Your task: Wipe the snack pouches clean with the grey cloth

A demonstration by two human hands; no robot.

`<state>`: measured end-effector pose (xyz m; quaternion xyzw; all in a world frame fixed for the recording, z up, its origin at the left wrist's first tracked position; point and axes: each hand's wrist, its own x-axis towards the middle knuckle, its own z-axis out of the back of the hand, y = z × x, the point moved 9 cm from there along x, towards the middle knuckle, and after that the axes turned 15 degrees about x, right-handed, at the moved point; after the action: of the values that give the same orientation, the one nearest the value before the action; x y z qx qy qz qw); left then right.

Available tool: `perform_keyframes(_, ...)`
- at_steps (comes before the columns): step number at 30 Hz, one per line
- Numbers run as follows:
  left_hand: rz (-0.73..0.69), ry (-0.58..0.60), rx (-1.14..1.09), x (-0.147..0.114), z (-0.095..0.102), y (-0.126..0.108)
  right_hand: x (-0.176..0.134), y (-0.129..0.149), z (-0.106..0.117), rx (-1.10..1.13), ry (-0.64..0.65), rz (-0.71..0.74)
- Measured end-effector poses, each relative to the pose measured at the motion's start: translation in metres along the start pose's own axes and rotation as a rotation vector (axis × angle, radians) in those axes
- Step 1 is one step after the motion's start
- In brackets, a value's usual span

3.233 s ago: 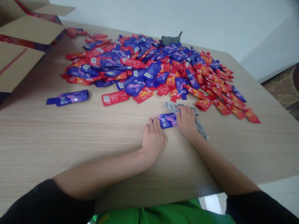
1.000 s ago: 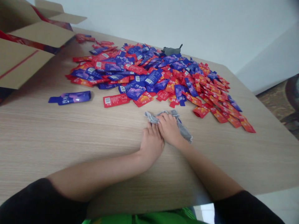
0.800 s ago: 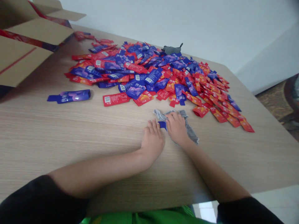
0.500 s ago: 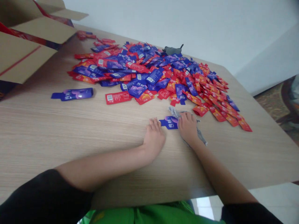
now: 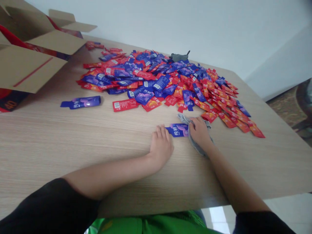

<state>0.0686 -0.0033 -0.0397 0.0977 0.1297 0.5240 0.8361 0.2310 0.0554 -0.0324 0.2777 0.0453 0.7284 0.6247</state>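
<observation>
A glossy blue-purple pouch (image 5: 179,130) lies flat on the table between the two hands, its long side running left to right. White characters stand at its left end beside rounded purple fruit shapes; a plain, narrow blue tab points left, and its right end is hidden. The left hand (image 5: 161,144) rests palm down, clasping nothing, with its extended fingertips at the tab. The right hand (image 5: 200,131) has its fingers bent over a gray cloth (image 5: 198,149), grasping it against the pouch's right end. The cloth is soft, crumpled and ragged at the rim.

The tabletop (image 5: 97,139) is pale, wood-grained and smooth, with a straight near edge. Beyond the hands, a loose heap of sachets (image 5: 158,78), red-orange and blue, shiny and creased, spreads across the far side. A blue sachet (image 5: 84,102) lies apart at the left, and a red sachet (image 5: 125,105) with a barcode lies at the heap's near edge.

At the far left, an open cardboard carton (image 5: 34,68) spreads stiff brown flaps over the table. A strip of wood separates the pouch from the heap; a broader stretch runs left and another right of the hands.
</observation>
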Motion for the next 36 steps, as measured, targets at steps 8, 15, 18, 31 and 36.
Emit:
perform_keyframes(8,0.006,0.0,-0.027,-0.001,-0.002,0.0,0.001,0.016,-0.015,-0.057,-0.002,0.022)
perform_keyframes(15,-0.023,0.038,-0.016,0.0,-0.002,-0.001,0.011,0.017,0.001,0.14,-0.09,0.04)
perform_keyframes(18,-0.027,0.029,-0.018,0.001,-0.003,-0.001,0.011,0.039,0.028,0.261,-0.26,0.056)
perform_keyframes(31,-0.022,0.028,-0.029,0.002,-0.003,0.001,0.003,0.053,-0.027,-0.11,0.106,0.046)
perform_keyframes(36,-0.027,0.038,-0.015,0.002,-0.005,0.002,0.002,0.004,0.002,-0.198,0.04,-0.145)
